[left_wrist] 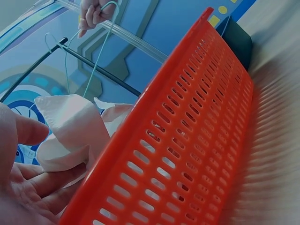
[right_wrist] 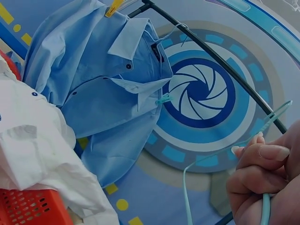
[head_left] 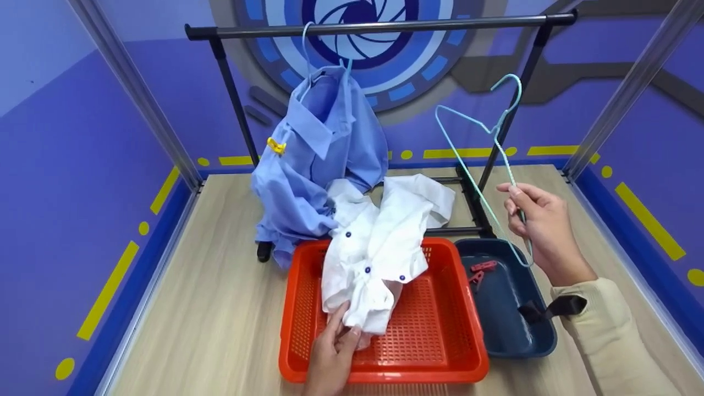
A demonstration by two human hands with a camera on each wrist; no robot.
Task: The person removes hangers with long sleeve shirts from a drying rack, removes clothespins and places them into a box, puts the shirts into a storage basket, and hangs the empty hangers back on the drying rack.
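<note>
A white shirt with dark buttons lies bunched in the red basket, spilling over its back rim. My left hand touches the shirt's near end. In the left wrist view, the fingers extend under the white cloth and the thumb stands apart from them. Raised at the right, my right hand grips a pale green wire hanger by one sloping side, hook upward. Nothing hangs on that hanger. The right wrist view shows fingers curled round the hanger wire.
A blue shirt hangs from the black rack's bar, with a yellow clip on it. Right of the basket, a dark blue tray holds red clothespins. Printed panels enclose the table.
</note>
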